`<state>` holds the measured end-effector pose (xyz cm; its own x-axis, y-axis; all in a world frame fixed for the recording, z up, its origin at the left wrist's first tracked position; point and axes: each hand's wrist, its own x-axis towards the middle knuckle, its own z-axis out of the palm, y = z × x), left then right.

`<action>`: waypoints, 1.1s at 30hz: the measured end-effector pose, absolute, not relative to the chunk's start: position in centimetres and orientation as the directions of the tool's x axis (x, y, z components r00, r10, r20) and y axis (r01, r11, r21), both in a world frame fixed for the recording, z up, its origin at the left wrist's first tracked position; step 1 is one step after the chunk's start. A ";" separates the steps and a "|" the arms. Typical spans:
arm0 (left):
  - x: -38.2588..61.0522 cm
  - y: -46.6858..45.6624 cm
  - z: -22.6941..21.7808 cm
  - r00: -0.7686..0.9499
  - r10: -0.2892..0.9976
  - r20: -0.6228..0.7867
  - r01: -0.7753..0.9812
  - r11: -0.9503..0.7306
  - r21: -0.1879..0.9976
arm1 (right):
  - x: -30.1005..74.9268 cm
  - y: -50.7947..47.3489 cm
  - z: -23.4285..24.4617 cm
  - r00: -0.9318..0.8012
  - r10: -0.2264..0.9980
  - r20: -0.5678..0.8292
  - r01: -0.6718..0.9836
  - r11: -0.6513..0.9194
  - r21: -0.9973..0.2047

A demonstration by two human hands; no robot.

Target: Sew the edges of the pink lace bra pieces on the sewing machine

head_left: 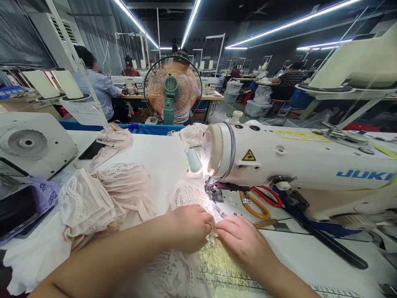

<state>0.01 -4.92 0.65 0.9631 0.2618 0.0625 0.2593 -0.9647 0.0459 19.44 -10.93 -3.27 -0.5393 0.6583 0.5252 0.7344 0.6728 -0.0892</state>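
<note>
At my far left sits another sewing machine (pixel 31 145), and on the desk (pixel 155 153) beside it a heap of pale pink lace pieces (pixel 105 194) lies bunched up, well apart from the needle; I judge these to be either waiting their turn or already stitched, and I cannot tell which.

My left hand (pixel 190 227) is curled into a loose fist, its fingers (pixel 208 227) pressed together and pinching down on the lace piece (pixel 189 194) just in front of the presser foot (pixel 214 196). The lace runs from under my hands up to the foot, lit by the machine's lamp.

My right hand (pixel 243 240) lies flat just beside the left, fingertips nearly touching it, fingers held close together and pressing the fabric edge to the desk.

So the piece seems positioned at the needle with the seam barely started or mid-run; most of its length lies towards me, unsewn as far as I can see.

To the right, orange-handled scissors (pixel 254 205) rest under the Juki machine's arm (pixel 304 159).
</note>
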 end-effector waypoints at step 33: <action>-0.4 1.7 0.5 0.969 0.212 0.127 0.231 -0.960 -0.156 | 17.9 -10.7 -4.8 -0.460 0.701 0.545 0.869 0.482 0.114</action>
<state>-0.37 1.75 0.53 0.9689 0.2121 0.1272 0.2307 -0.9604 -0.1559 17.93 -10.66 -4.78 -0.4603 0.7008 0.5450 0.8687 0.4821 0.1137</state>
